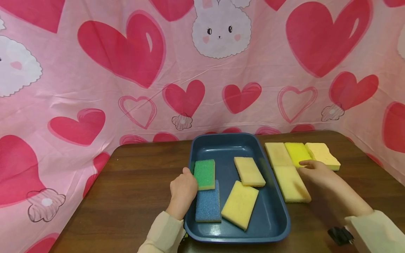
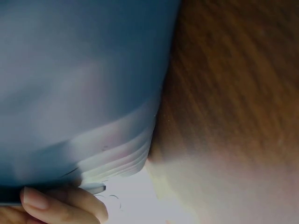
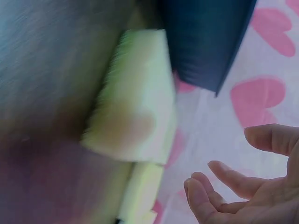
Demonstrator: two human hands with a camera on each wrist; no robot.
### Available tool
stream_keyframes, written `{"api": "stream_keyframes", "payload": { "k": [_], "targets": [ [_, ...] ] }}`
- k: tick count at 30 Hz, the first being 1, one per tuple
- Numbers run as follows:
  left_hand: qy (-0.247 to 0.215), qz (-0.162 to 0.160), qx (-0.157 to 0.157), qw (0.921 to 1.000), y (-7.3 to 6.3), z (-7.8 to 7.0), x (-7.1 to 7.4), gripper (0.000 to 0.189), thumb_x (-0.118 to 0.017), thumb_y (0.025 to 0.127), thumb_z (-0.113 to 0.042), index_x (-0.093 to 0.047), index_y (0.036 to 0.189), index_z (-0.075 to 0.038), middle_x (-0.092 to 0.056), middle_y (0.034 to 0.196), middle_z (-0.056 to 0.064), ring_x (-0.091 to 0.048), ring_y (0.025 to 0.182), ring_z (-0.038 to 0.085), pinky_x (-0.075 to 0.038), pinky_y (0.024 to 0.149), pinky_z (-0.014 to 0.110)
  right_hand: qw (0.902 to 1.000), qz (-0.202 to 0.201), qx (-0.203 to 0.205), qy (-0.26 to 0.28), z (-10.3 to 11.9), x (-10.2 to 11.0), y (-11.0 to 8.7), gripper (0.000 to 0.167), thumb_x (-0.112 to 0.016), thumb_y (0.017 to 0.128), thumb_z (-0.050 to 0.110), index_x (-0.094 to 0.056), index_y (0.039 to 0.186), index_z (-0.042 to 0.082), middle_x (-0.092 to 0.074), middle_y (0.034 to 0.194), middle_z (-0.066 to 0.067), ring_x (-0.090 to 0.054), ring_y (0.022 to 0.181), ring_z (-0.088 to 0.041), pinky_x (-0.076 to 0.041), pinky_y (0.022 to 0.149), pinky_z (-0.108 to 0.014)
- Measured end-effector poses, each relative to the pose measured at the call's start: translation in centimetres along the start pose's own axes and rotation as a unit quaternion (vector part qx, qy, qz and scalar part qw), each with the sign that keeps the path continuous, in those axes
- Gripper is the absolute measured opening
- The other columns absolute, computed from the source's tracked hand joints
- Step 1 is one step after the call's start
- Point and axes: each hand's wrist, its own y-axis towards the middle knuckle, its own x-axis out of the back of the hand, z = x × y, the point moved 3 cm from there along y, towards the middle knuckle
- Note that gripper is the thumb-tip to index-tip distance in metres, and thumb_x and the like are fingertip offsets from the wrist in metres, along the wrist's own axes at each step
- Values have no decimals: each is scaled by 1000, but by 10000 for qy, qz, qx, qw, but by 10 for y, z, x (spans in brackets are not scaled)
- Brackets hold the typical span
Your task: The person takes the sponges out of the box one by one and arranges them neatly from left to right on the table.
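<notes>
My left hand grips the left rim of a dark blue tray; in the left wrist view its fingers curl over the tray's edge. Inside the tray, a green sponge overlaps a blue sponge on the left. On the right lie two pale yellow sponges, an upper one and a lower one. My right hand is above the table beside a bright yellow sponge. Its fingers are loosely spread and hold nothing, as the right wrist view shows.
Right of the tray, a pale sponge, a nearer pale sponge and a wavy-edged cream sponge lie on the brown wooden table. A pink heart-patterned cloth hangs behind. A small black object is by the right sleeve.
</notes>
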Motion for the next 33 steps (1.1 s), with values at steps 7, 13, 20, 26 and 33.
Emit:
{"api": "stream_keyframes", "payload": {
  "k": [7,13,20,26,33],
  "targets": [
    [23,-50,-19,10000,0,-1,1,10,-44,94,-8,-50,91,0,-62,68,18,-63,61,31,-50,57,43,9994,160,299,77,31,0,-3,56,-41,101,25,-31,135,-19,-43,128,-44,-59,104,-46,-50,86,-48],
    [51,-13,-29,10000,-1,-2,2,10,-44,95,-7,-51,92,0,-62,67,17,-63,61,30,-49,57,42,9971,248,511,510,54,-8,-5,56,-43,101,22,-28,136,-20,-42,129,-44,-61,105,-43,-53,86,-45],
    [13,15,5,10000,-1,-2,3,10,-44,94,-7,-50,91,0,-62,68,18,-63,62,31,-50,57,42,9954,391,647,587,79,-14,-4,57,-45,100,22,-29,137,-18,-43,130,-42,-63,104,-40,-53,86,-45],
    [29,115,48,9999,0,-1,1,11,-44,95,-8,-50,94,0,-63,70,18,-64,64,31,-50,59,42,9936,479,722,726,96,-22,-5,58,-48,99,22,-30,137,-18,-42,132,-39,-60,107,-40,-53,88,-46],
    [45,-36,18,10000,-1,-1,1,10,-44,95,-8,-50,90,-1,-63,69,18,-64,63,31,-50,58,43,9927,613,770,691,111,-31,-2,55,-47,99,20,-32,138,-16,-42,133,-38,-57,110,-43,-54,86,-43]
  ]
}}
